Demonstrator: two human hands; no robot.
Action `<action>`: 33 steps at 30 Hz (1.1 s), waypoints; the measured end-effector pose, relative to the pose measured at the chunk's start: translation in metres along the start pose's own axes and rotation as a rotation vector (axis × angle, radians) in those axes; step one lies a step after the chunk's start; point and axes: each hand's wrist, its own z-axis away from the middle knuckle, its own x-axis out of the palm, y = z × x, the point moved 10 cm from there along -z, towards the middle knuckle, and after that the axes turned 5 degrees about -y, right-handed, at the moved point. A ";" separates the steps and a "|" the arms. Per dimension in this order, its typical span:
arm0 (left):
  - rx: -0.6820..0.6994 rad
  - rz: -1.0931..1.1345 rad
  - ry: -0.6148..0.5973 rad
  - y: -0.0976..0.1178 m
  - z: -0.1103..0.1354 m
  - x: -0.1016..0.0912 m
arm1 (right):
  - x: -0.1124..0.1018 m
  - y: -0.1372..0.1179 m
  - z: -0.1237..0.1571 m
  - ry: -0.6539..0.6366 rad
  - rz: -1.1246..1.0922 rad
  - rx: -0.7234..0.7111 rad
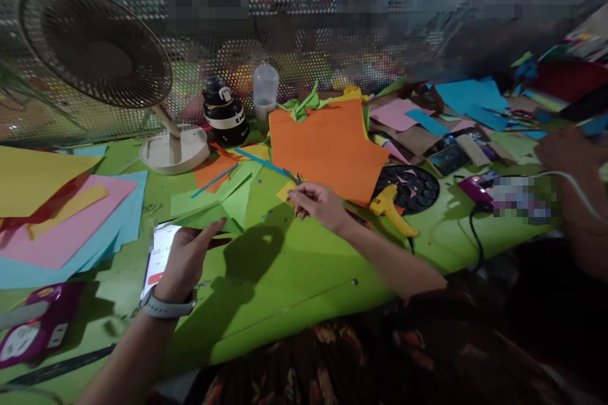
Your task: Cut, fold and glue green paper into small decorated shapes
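My left hand, wearing a grey watch, is over a lit phone showing a timer. Its thumb and fingers are spread apart, and nothing shows between them. Just beyond its fingertips are folded green paper pieces. Near the middle of the table, my right hand has its fingers curled together; whatever they may hold is hidden. Thin dark tips show just beyond those fingers, and I cannot tell whether the hand touches them. A blue strip and a large orange sheet lie close by.
A fan, a black bottle and a clear cup stand at the back. Coloured sheets lie left. A yellow glue gun rests by a black round tray. Another person's arm is at right.
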 end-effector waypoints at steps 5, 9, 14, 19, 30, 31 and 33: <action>-0.059 0.148 0.017 -0.013 -0.011 -0.006 | -0.052 -0.047 0.016 0.187 0.187 -0.091; -0.080 0.166 0.010 -0.021 -0.011 -0.003 | -0.072 -0.046 0.031 0.256 0.494 -0.018; -0.142 0.179 -0.027 -0.032 -0.006 0.002 | -0.076 -0.017 0.050 0.241 1.175 0.180; -0.182 0.155 -0.049 -0.034 -0.004 0.002 | -0.076 0.001 0.062 0.196 1.278 0.300; -0.228 0.178 -0.041 -0.043 -0.007 0.005 | -0.074 0.023 0.036 0.134 1.444 0.279; -0.228 0.179 -0.034 -0.043 -0.007 0.004 | -0.078 0.020 0.037 0.165 1.439 0.278; -0.226 0.186 -0.031 -0.042 -0.007 0.004 | -0.086 0.012 0.039 0.240 1.467 0.294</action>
